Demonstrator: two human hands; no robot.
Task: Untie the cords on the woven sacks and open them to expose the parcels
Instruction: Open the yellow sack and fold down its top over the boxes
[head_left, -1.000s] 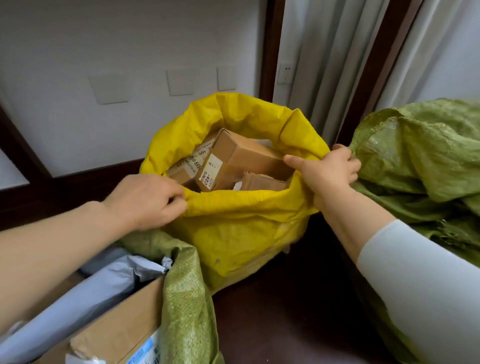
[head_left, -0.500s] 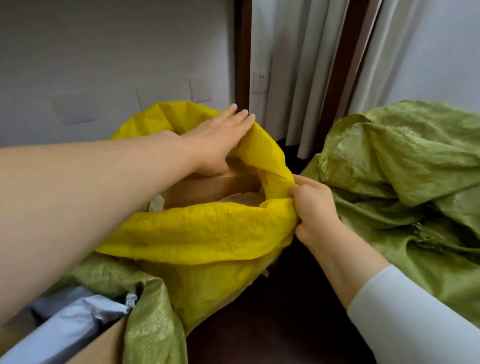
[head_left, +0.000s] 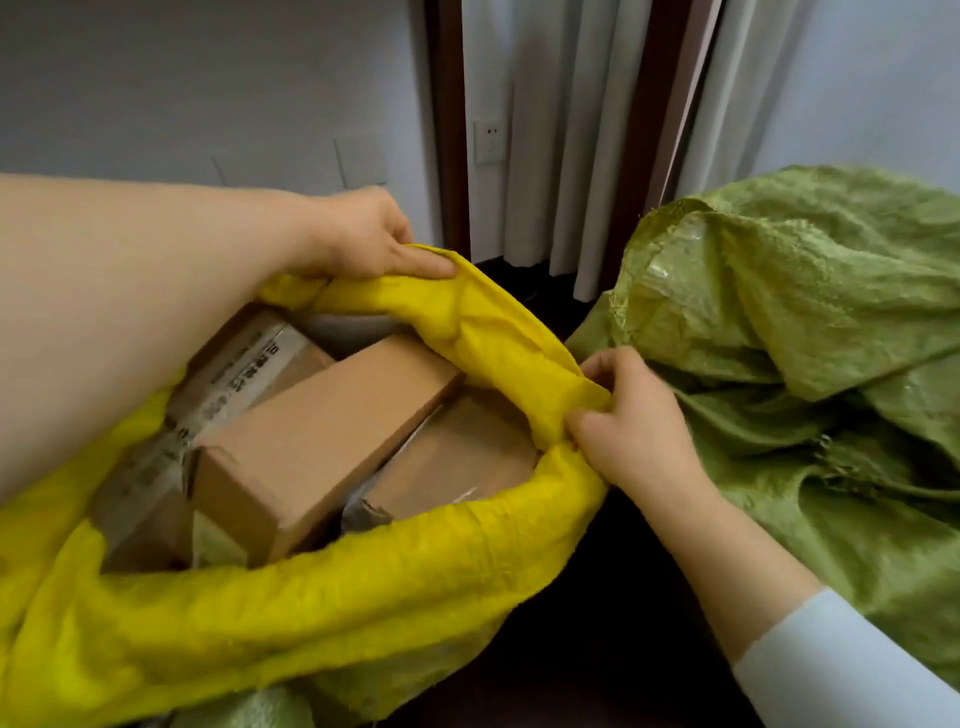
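Note:
A yellow woven sack (head_left: 363, 597) fills the lower left, its mouth rolled down and wide open. Inside lie several brown cardboard parcels (head_left: 322, 441), one with a printed label (head_left: 239, 374). My left hand (head_left: 363, 234) pinches the far rim of the sack. My right hand (head_left: 628, 421) grips the right rim, bunching the yellow fabric. No cord is visible on this sack. A green woven sack (head_left: 810, 322) sits to the right, crumpled and closed over its contents.
A pale wall with a socket (head_left: 488, 140), dark wooden trim (head_left: 447, 130) and white curtains (head_left: 561, 130) stand behind the sacks. Dark floor (head_left: 597, 649) shows between the two sacks. A scrap of another green sack (head_left: 244, 712) peeks at the bottom edge.
My left hand went from the near rim across to the far rim and pulled it down. My right hand kept its hold on the right rim. The mouth now gapes wider, showing more parcels.

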